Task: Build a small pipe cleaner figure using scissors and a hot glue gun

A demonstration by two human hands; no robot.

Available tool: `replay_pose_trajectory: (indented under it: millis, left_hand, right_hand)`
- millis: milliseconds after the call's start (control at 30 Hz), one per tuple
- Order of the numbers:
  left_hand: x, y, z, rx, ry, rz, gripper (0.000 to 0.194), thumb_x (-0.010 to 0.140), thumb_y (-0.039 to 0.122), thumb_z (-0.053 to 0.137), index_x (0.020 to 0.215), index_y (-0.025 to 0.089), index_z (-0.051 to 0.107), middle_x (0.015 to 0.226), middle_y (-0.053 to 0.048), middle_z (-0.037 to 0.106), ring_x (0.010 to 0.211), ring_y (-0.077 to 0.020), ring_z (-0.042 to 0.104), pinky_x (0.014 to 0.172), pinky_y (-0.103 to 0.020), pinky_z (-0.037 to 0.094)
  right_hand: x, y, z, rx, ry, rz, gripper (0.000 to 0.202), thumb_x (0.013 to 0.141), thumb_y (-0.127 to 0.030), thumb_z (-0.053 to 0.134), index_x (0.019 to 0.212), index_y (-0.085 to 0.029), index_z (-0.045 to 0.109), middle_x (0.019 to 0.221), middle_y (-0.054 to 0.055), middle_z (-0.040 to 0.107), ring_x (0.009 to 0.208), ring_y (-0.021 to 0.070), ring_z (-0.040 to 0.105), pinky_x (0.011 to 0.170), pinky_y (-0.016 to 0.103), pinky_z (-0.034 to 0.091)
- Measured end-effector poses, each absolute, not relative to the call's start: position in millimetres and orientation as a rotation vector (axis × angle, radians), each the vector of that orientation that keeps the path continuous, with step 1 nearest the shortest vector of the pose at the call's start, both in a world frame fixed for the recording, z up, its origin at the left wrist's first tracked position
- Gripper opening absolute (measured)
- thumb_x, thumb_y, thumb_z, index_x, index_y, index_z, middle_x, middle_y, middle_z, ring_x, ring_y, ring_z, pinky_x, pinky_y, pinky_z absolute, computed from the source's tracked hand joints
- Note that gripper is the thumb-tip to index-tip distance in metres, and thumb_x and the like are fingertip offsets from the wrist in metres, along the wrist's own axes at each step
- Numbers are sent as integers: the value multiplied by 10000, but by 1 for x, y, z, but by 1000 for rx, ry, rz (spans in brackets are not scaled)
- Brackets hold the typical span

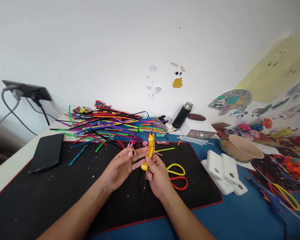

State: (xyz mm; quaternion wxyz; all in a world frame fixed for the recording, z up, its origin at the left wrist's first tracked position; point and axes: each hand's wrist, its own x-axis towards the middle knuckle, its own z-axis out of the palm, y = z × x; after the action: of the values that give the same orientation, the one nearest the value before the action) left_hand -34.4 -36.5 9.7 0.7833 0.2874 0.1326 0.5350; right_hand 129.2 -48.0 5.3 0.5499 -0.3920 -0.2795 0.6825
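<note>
My right hand (157, 175) is closed round the yellow glue gun (151, 146), whose dark metal tip points up and away from me. My left hand (122, 166) pinches a small black piece (133, 153) at the thumb and forefinger; its other fingers stretch out against the side of the glue gun. Below the hands, a dark cord hangs over the black mat (72, 190). Scissors with one yellow and one red handle loop (178, 183) lie just right of my right hand, their blades hidden.
A heap of coloured pipe cleaners (110, 125) lies along the wall. At the left is a black phone (47, 151). Rightward are a black flask (182, 115), glue sticks (193, 140), stacked white devices (222, 171), a bowl (245, 146) and a blue glue gun (267, 200).
</note>
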Motion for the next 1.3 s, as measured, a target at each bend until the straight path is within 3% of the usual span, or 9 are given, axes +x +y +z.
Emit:
replay_pose_trajectory:
  millis: [167,467,633,733,967,1167,1300]
  left_hand:
    - [-35,-37,9,616,275,1133,90,965,283,758,961,204,716,1335,-111,779,1307,-287,702,1102,-408,558]
    - [-36,-40,9,633,290,1086,90,964,277,761,969,201,712,1336,-119,775,1328,-326,681,1072,-472,569]
    - [-36,-37,13,714,517,1126,162,914,330,818,946,191,741,1205,-125,814,1057,-275,792,848,-345,644]
    - [-36,-34,17,792,700,1203,231,868,381,855,897,177,751,1088,-107,822,887,-225,786,718,-283,630]
    - [-38,-25,16,974,1065,1322,404,803,562,864,845,183,731,884,-81,794,774,-207,741,643,-273,581]
    - [-42,-21,14,1080,1223,1389,436,814,607,826,839,188,709,811,-57,759,695,-184,697,619,-273,566]
    - [-43,-20,14,1155,1333,1423,417,829,601,806,825,198,701,732,-27,720,635,-167,658,610,-271,558]
  right_hand:
    - [127,-53,-1,-924,-560,1787,604,687,-642,946,842,-217,547,515,-148,371,399,26,238,405,161,192]
    - [127,-46,1,-883,-659,1650,579,742,-700,873,839,-200,598,563,-101,454,413,51,331,392,177,276]
    - [140,-40,15,-899,-803,1538,519,804,-671,834,844,-178,677,570,-63,489,458,86,429,405,193,309]
    - [153,-35,23,-914,-873,1469,478,809,-628,848,830,-177,691,576,-38,527,503,119,510,421,204,333]
    - [165,-18,30,-928,-979,1470,389,784,-493,905,894,-178,706,721,0,643,568,147,615,458,230,428]
    - [155,-2,30,-857,-976,1609,449,844,-576,821,1026,-187,691,598,-47,592,391,105,493,366,203,303]
    - [161,-3,19,-882,-1053,1647,489,870,-638,774,998,-171,703,523,-54,551,364,104,450,376,215,297]
